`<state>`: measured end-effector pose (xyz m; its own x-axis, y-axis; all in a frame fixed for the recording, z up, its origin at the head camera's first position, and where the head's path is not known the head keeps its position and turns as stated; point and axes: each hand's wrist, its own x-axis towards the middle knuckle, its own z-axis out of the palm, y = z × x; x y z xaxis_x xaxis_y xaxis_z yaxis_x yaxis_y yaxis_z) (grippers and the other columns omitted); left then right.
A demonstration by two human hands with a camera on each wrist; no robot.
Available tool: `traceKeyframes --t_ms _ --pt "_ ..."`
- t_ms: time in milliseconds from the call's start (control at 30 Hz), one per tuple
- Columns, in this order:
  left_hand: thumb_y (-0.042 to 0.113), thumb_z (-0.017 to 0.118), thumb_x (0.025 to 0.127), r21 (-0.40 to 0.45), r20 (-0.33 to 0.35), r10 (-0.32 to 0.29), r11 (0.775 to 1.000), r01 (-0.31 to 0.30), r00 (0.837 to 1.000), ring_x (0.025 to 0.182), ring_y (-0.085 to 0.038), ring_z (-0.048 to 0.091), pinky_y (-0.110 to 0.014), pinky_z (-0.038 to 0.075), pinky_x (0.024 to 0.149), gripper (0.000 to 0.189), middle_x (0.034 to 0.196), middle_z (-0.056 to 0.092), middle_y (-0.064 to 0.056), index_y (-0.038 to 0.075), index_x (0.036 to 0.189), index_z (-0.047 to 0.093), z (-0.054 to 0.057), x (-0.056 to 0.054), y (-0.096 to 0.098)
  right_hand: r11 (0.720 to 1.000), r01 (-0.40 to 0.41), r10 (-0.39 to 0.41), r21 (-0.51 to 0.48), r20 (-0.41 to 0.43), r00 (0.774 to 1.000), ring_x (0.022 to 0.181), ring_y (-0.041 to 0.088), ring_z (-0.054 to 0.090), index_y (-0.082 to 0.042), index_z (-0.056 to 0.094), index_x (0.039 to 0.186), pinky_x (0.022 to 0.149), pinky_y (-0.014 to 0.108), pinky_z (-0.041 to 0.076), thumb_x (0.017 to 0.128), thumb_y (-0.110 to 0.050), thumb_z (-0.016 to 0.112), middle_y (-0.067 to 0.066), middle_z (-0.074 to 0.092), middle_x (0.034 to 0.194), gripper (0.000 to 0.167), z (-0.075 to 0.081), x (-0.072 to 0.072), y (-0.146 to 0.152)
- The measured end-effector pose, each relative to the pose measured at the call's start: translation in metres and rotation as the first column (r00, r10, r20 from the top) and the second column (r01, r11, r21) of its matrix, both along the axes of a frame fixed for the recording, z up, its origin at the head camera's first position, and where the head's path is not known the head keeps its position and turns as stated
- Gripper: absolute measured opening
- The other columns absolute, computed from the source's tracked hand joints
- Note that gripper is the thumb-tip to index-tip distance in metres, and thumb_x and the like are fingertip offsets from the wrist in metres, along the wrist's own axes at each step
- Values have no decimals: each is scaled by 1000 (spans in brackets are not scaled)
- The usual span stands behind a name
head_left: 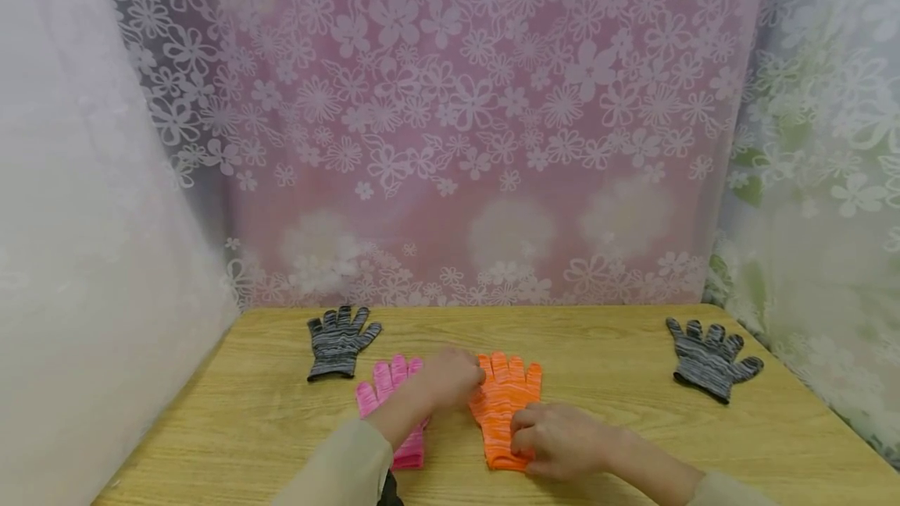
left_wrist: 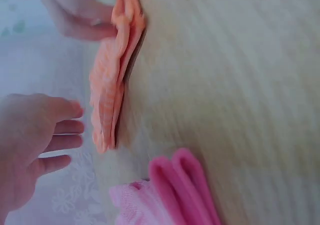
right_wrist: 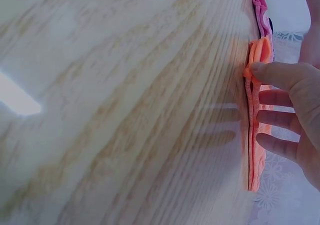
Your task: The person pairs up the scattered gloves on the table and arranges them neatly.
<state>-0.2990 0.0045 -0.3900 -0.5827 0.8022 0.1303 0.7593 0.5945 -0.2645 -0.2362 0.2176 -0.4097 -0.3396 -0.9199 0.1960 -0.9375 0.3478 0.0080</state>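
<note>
An orange knit glove (head_left: 512, 404) lies flat on the table, cuff toward me. My right hand (head_left: 562, 437) touches its right edge near the cuff. In the right wrist view the thumb of that right hand (right_wrist: 305, 110) meets the glove's edge, and its fairly straight fingers lie spread along the glove (right_wrist: 254, 155). Above the orange glove's upper left side is my left hand (head_left: 450, 377). Its fingers look loosely extended and apart from the orange glove (left_wrist: 105, 105) in the left wrist view. A pink glove (head_left: 387, 385) lies beneath my left forearm, partly hidden.
A grey-black striped glove (head_left: 339, 346) lies at the table's back left, and another grey-black glove (head_left: 712, 361) at the right. The wooden table (head_left: 605, 358) is bordered by flower-patterned curtains (head_left: 478, 139) behind and at both sides.
</note>
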Motion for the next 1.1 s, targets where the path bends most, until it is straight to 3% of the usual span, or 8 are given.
traceKeyframes --t_ms 100,267,533,733,967,1100 --pt "27 63 87 -32 58 -58 998 60 997 70 -6 53 -23 43 68 12 74 56 10 21 77 68 -2 10 -4 1000 -4 4 -10 -14 1000 77 -2 47 -22 64 88 68 10 37 78 -25 71 -11 53 92 12 0 1 0" --pt "38 60 89 -38 108 -46 998 50 993 84 -8 56 -28 43 77 20 88 60 9 21 85 68 -11 17 -11 1000 -7 7 -2 -2 1000 78 -2 48 -22 64 89 69 10 38 79 -26 71 -10 54 93 13 1 2 0" --pt "38 58 89 5 141 -56 998 56 988 86 -8 52 -27 42 76 17 93 55 9 22 92 64 -20 12 -16 1000 2 -2 -2 19 1000 80 -2 49 -21 65 91 70 11 39 80 -26 71 -10 55 95 13 1 2 1" --pt "38 58 88 11 162 -61 998 60 985 87 -9 51 -27 42 73 17 96 54 9 23 94 62 -23 10 -16 1000 3 -2 25 -24 1000 79 -2 49 -23 64 91 69 12 39 80 -27 69 -11 54 94 12 0 1 1" --pt "39 57 89 -5 208 -40 999 42 977 91 -9 51 -29 42 80 17 94 52 9 23 94 59 -20 8 -15 999 17 -15 49 -45 999 82 0 51 -23 65 93 70 15 41 83 -28 67 -10 55 96 12 1 3 2" --pt "39 55 90 17 197 -69 998 67 978 98 -11 52 -31 41 86 18 97 54 9 23 96 61 -15 10 -17 1000 -2 2 12 -31 1000 85 1 52 -20 65 97 73 16 42 87 -27 64 -8 56 98 13 2 6 4"
